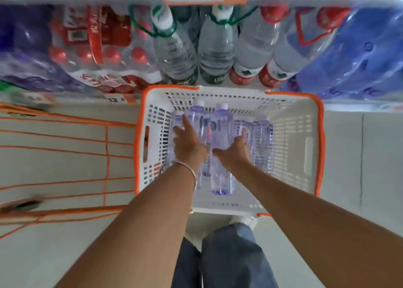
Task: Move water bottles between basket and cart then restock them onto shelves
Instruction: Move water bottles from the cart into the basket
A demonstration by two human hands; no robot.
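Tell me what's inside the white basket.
Several purple-tinted water bottles are in the basket. The left hand and right hand cover some, so the count is unclear.

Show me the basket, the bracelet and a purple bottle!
basket (pixel 320 148): head view, orange rim on its right side.
bracelet (pixel 190 168): head view, band across the left wrist.
purple bottle (pixel 221 128): head view, upper body below the cap.

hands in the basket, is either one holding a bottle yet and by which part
Nothing plainly held. The left hand spreads straight fingers over the bottles in the basket; the right hand lies on the middle of one, grip unclear.
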